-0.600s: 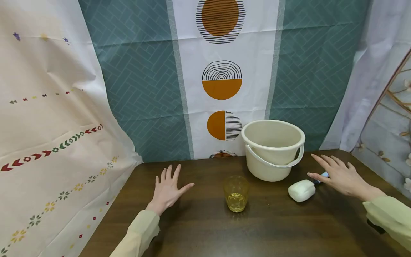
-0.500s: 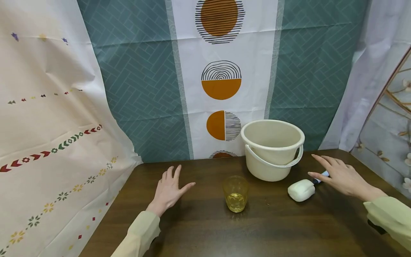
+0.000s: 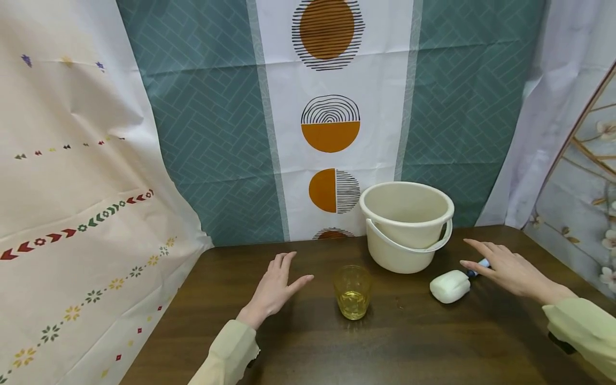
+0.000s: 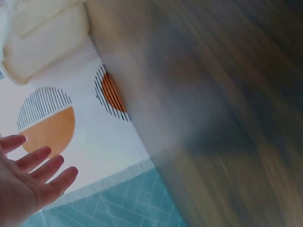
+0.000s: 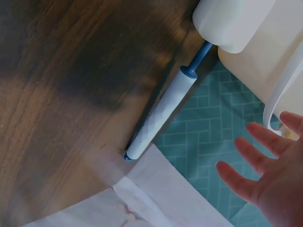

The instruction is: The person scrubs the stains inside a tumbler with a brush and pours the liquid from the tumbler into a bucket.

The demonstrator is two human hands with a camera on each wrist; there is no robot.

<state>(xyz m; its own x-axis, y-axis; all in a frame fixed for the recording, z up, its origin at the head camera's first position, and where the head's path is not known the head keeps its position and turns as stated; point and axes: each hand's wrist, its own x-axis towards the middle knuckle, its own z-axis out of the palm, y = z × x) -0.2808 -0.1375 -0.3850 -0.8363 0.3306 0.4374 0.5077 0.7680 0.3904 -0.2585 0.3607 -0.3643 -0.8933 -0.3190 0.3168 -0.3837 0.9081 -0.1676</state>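
Observation:
My left hand [image 3: 271, 291] hovers over the table left of a yellow see-through glass [image 3: 353, 299], fingers extended and thumb pointing toward it. Some pale yellow liquid shows in the bottom of the glass. Nothing is in this hand [image 4: 28, 189] in the left wrist view. On the other side, my right hand [image 3: 512, 270] is held above a sponge bottle brush [image 3: 449, 287], partly covering its handle in the head view. The right wrist view shows the brush's white handle [image 5: 161, 118] with a blue neck, apart from the spread fingers [image 5: 236, 182].
A cream bucket [image 3: 401, 259] with its handle hanging down stands at the back right of the dark wooden table [image 3: 385, 353]. Patterned cloths [image 3: 212, 133] hang behind and along both sides.
My left hand has moved right, closer to the glass, and turned a little. The right hand stays almost where it was. The head view has shifted slightly.

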